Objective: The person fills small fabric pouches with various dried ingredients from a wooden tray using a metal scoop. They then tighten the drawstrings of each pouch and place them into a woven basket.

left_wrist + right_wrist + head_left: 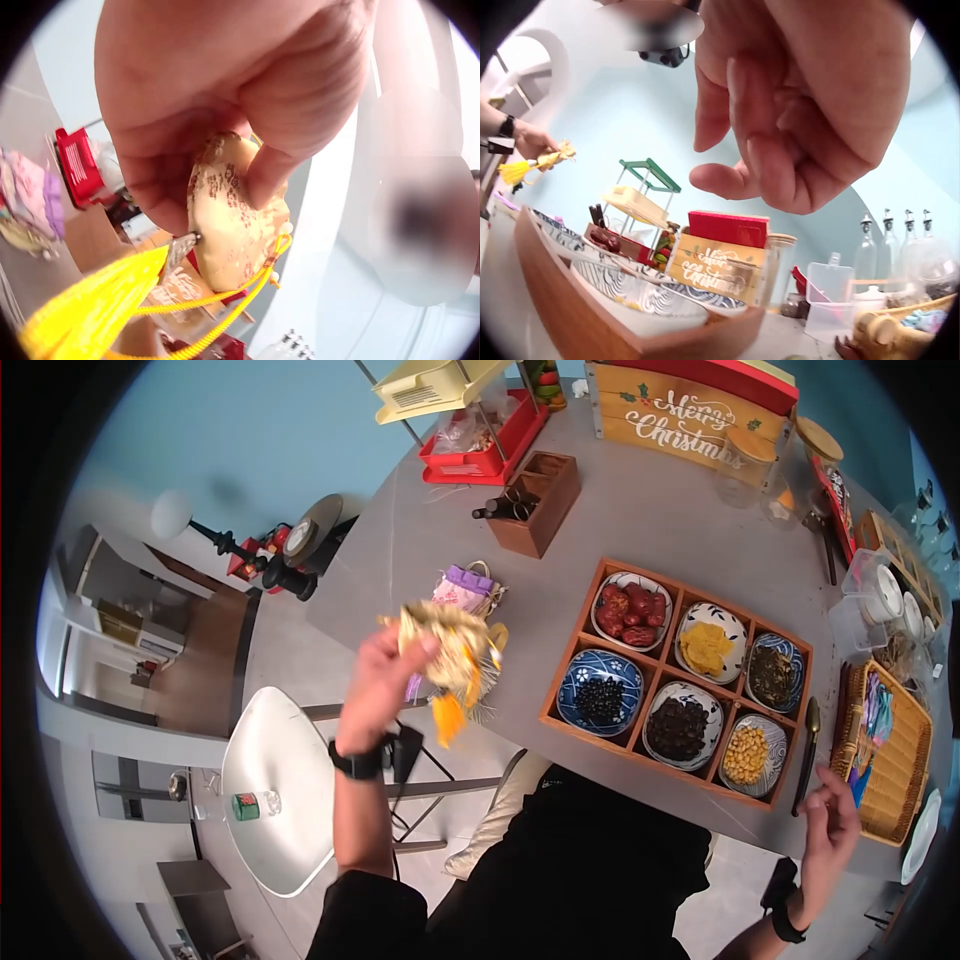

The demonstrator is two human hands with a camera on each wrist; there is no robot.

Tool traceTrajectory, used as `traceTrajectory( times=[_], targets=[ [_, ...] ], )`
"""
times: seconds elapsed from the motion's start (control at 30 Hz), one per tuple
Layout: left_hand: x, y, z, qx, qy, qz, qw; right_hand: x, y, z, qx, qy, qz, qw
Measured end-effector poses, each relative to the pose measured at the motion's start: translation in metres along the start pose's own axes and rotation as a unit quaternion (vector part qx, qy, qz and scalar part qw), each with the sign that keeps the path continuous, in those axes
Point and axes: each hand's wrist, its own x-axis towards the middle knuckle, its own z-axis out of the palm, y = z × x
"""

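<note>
My left hand (pixel 376 685) pinches a cream-yellow drawstring sachet (pixel 236 217) between thumb and fingers, raised at the table's left edge. Brown printed patterns mark its cloth, and a yellow tassel (pixel 97 304) and cords with white beads hang from it. Beneath, in the head view, a pink and purple pouch (pixel 466 589) lies on the table, partly covered by the sachet. Off the right front of a wooden compartment tray (pixel 650 760), my right hand (pixel 832 825) hovers with loosely bent fingers, holding nothing. A dark spoon (pixel 807 760) lies close by.
Small bowls in the tray hold red dates (pixel 630 614), yellow slices (pixel 706 648), corn-like kernels (pixel 745 755) and dark dried pieces. A wicker basket (pixel 893 790) stands right; a wooden caddy (pixel 540 510) and Christmas box (pixel 690 415) stand behind. A white chair (pixel 275 760) is at left.
</note>
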Motion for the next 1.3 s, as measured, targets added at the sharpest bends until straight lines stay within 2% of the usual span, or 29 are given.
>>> traceTrajectory(
  times=[0.07,0.13,0.17,0.2,0.23,0.27,0.3,0.33,0.37,0.4,0.43,0.47,0.5,0.53,0.57,0.6,0.63,0.67,0.7,0.77,0.8,0.83,0.87,0.93,0.97,1.03,1.1,1.23,1.3],
  targets=[
    [0.033,-0.007,-0.02,0.009,0.027,-0.003,1.0,-0.002,0.019,-0.021,-0.02,0.006,0.006,1.0],
    [0.069,-0.02,-0.038,0.114,-0.008,-0.061,0.992,-0.008,0.036,-0.039,-0.029,0.031,0.034,0.999],
    [0.082,-0.025,-0.051,0.218,-0.054,-0.111,0.968,-0.011,0.041,-0.049,-0.03,0.029,0.036,0.998],
    [0.085,-0.036,-0.061,0.394,0.012,-0.096,0.914,-0.015,0.044,-0.06,-0.05,0.048,0.03,0.997],
    [0.086,-0.043,-0.065,0.555,0.077,-0.076,0.825,-0.019,0.051,-0.072,-0.069,0.069,0.026,0.995],
    [0.082,-0.042,-0.06,0.555,0.074,-0.072,0.825,-0.023,0.068,-0.091,-0.095,0.1,0.02,0.99],
    [0.076,-0.036,-0.052,0.536,0.116,-0.016,0.836,-0.02,0.074,-0.107,-0.094,0.105,0.021,0.99],
    [0.073,-0.031,-0.044,0.511,0.156,0.04,0.844,-0.019,0.072,-0.126,-0.13,0.103,0.067,0.984],
    [0.072,-0.029,-0.034,0.508,0.152,0.042,0.847,-0.018,0.054,-0.134,-0.166,0.099,0.113,0.975],
    [0.07,-0.028,-0.021,0.499,0.104,0.116,0.853,-0.013,0.036,-0.138,-0.205,0.09,0.177,0.958],
    [0.067,-0.027,-0.006,0.483,0.056,0.188,0.853,0.001,0.032,-0.142,-0.211,0.094,0.178,0.956],
    [0.065,-0.024,0.012,0.458,0.01,0.209,0.864,0.014,0.037,-0.153,-0.216,0.085,0.185,0.955],
    [0.067,-0.04,0.008,0.506,0.006,0.222,0.834,0.024,0.047,-0.172,-0.225,0.083,0.197,0.951],
    [0.072,-0.059,-0.001,0.543,-0.003,0.239,0.805,0.044,0.094,-0.2,-0.275,0.099,0.108,0.95],
    [0.072,-0.057,-0.002,0.532,-0.05,0.153,0.831,0.055,0.101,-0.203,-0.259,0.139,0.126,0.947],
    [0.073,-0.075,-0.009,0.529,-0.04,0.173,0.83,0.072,0.12,-0.217,-0.241,0.113,0.098,0.959],
    [0.08,-0.092,-0.023,0.519,-0.049,0.174,0.835,0.084,0.104,-0.213,-0.228,0.061,0.144,0.961],
    [0.081,-0.09,-0.025,0.528,-0.046,0.16,0.833,0.087,0.081,-0.197,-0.255,0.087,0.127,0.954],
    [0.088,-0.093,-0.035,0.523,-0.061,0.143,0.838,0.098,0.105,-0.207,-0.204,0.091,0.065,0.973],
    [0.09,-0.087,-0.042,0.508,-0.081,0.127,0.848,0.125,0.113,-0.21,-0.297,0.108,0.115,0.942],
    [0.087,-0.086,-0.043,0.502,-0.087,0.134,0.85,0.137,0.134,-0.21,-0.318,0.129,0.09,0.935],
    [0.087,-0.082,-0.043,0.473,-0.071,0.1,0.872,0.145,0.15,-0.211,-0.338,0.15,0.065,0.927],
    [0.086,-0.075,-0.04,0.445,-0.052,0.063,0.892,0.149,0.139,-0.2,-0.293,0.152,0.086,0.94],
    [0.075,-0.053,-0.018,0.442,-0.026,0.085,0.893,0.152,0.106,-0.166,-0.206,0.174,0.115,0.956],
    [0.066,-0.046,-0.005,0.44,0.003,0.101,0.892,0.158,0.113,-0.167,-0.206,0.175,0.115,0.956],
    [0.055,-0.04,0.013,0.414,-0.002,0.106,0.904,0.17,0.131,-0.166,-0.274,0.047,0.122,0.953],
    [0.042,-0.025,0.045,0.401,-0.024,0.125,0.907,0.167,0.119,-0.163,-0.288,0.049,0.118,0.949],
    [0.017,-0.001,0.081,0.348,-0.065,0.131,0.926,0.119,0.067,-0.153,-0.219,0.177,0.012,0.959],
    [0.001,-0.008,0.089,0.262,-0.072,0.071,0.96,0.079,0.025,-0.14,-0.22,0.205,0.007,0.954]
  ],
)
